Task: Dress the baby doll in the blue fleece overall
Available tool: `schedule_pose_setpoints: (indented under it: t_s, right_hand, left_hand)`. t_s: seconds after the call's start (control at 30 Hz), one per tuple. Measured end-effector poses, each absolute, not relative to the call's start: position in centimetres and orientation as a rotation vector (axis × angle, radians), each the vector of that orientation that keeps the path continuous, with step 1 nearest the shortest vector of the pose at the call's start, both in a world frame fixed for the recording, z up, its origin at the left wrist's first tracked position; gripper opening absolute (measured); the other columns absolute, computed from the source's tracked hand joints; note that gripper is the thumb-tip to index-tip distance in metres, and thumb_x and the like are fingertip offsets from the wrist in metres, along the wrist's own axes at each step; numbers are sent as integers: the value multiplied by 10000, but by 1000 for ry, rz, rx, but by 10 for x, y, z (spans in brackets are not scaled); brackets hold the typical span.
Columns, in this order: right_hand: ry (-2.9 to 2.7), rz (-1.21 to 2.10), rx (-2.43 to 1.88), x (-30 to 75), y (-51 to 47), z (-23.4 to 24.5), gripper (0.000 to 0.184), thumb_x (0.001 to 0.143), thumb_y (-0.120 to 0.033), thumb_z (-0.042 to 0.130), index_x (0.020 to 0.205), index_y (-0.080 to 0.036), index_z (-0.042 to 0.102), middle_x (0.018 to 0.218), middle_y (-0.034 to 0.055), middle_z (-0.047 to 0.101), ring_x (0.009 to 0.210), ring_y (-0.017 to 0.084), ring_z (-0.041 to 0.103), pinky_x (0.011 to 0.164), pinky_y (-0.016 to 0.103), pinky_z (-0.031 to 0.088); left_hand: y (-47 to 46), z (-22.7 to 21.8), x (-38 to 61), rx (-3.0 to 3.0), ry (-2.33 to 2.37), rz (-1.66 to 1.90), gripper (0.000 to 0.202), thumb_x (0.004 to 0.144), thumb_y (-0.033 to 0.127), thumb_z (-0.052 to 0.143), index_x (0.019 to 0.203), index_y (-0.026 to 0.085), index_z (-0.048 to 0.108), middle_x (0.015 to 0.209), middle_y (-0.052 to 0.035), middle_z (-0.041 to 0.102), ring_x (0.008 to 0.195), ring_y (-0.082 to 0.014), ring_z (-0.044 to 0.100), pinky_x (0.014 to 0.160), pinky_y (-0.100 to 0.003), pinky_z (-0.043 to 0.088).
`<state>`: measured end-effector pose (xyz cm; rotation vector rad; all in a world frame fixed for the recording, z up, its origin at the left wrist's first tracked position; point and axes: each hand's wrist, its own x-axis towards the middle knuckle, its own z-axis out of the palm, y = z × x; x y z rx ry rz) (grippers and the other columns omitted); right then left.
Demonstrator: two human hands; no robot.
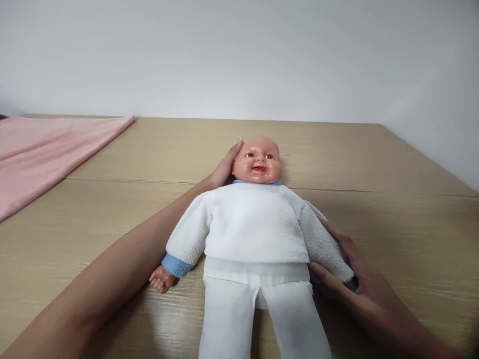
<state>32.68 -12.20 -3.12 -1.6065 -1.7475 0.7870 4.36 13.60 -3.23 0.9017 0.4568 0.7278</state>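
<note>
A baby doll [258,224] lies on its back on the wooden table, with its head towards the wall. It wears a white fleecy top with blue trim and white trousers [228,314], whose lower ends run out of view. My left hand [227,167] cups the left side of the doll's head [261,159]; most of its fingers are hidden behind the head. Around the doll's sleeve [325,244] on the right, my right hand [368,289] is closed, thumb below and fingers along the outer side. The doll's hand inside that sleeve is out of sight.
A pink cloth [56,154] lies flat over the left part of the table [149,144]. A seam runs across the tabletop. Behind the table rises a plain pale wall [239,60], which also closes off the right side.
</note>
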Motion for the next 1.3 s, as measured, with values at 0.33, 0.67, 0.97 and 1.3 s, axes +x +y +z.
schedule_pose_setpoints:
  t_s: [0.33,0.67,0.97,1.3]
  right_hand:
    - [-1737,792,-1627,325,-122,-27,822,1010,-690,770,1745,-479,467,1768,52,596,1592,508,587,1321,740,500]
    - [-1715,814,-1658,321,-123,-20,831,1000,-713,770,1737,-468,474,1745,61,620,1581,510,599,1321,717,514]
    - [-1726,805,-1663,323,-123,-25,822,1003,-714,763,1737,-483,471,1773,48,591,1603,512,573,1300,725,531]
    - [-1741,771,-1673,324,-123,-25,834,1006,-719,756,1745,-462,468,1745,67,622,1561,509,620,1267,696,577]
  left_hand:
    - [133,-30,47,889,483,803,733,1094,771,532,1433,182,807,1399,-121,855,1482,-397,725,1374,-523,500]
    - [130,-29,45,913,494,753,761,1072,815,523,1380,191,833,1387,-127,861,1485,-413,720,1371,-528,499]
    - [127,-26,47,917,465,734,769,1103,794,455,1297,159,844,1388,-133,860,1522,-409,690,1366,-520,506]
    - [128,-26,48,927,471,768,735,1105,767,474,1265,158,852,1399,-142,854,1561,-414,655,1374,-507,491]
